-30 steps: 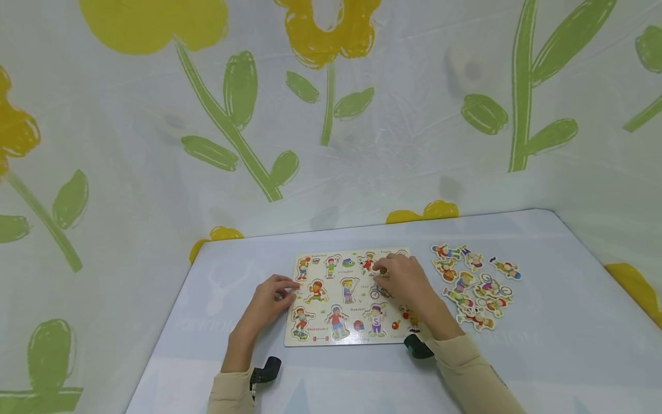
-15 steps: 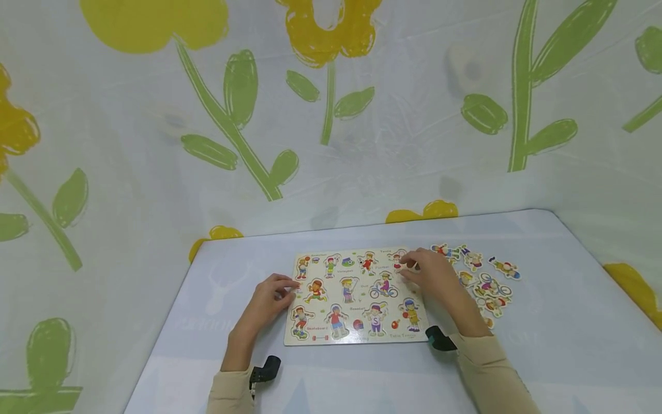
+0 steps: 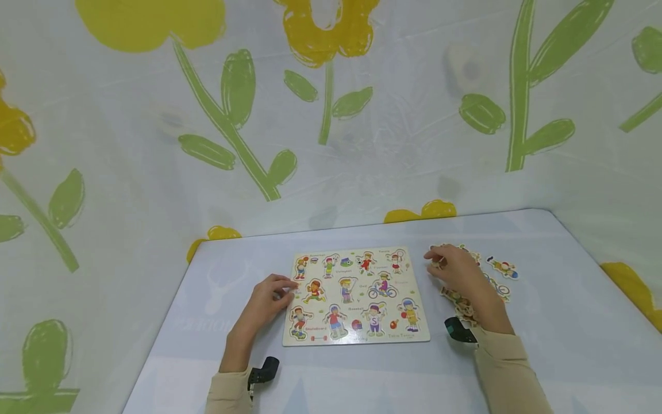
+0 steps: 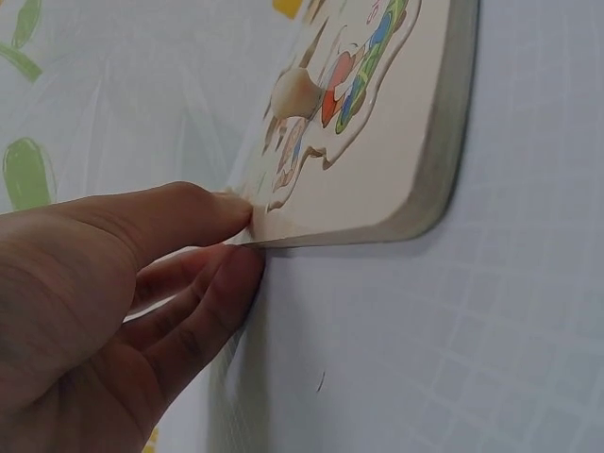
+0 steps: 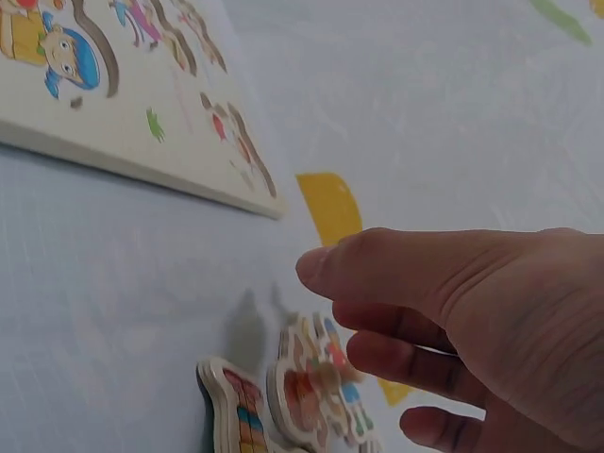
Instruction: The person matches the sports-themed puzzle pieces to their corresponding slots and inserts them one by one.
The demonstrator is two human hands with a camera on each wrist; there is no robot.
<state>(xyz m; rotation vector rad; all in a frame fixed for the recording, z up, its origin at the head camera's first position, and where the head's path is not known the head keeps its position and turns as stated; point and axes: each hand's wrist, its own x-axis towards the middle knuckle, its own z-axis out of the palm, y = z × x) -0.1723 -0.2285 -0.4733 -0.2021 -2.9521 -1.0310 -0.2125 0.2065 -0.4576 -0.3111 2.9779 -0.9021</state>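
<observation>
A wooden puzzle board (image 3: 357, 339) with printed sports children in shaped recesses lies flat on the table. My left hand (image 3: 269, 299) pinches its left edge; in the left wrist view, thumb (image 4: 231, 215) and fingers meet at that edge. Over the loose puzzle pieces (image 3: 460, 302), right of the board, is my right hand (image 3: 457, 270). Its thumb and fingers are bent and apart, with nothing visible between them. Below those fingers, the right wrist view shows piled pieces (image 5: 241, 411), one with a small knob. The hand hides part of the pile in the head view.
A single puzzle piece (image 3: 503, 267) lies at the far right of the pile. The pale table (image 3: 336, 379) extends in front of the board. Behind it hangs a white cloth (image 3: 393, 167) printed with yellow flowers and green leaves.
My right hand has moved from above the board's right part, rightward past its edge, to over the loose pieces. The left hand stays at the board's left edge.
</observation>
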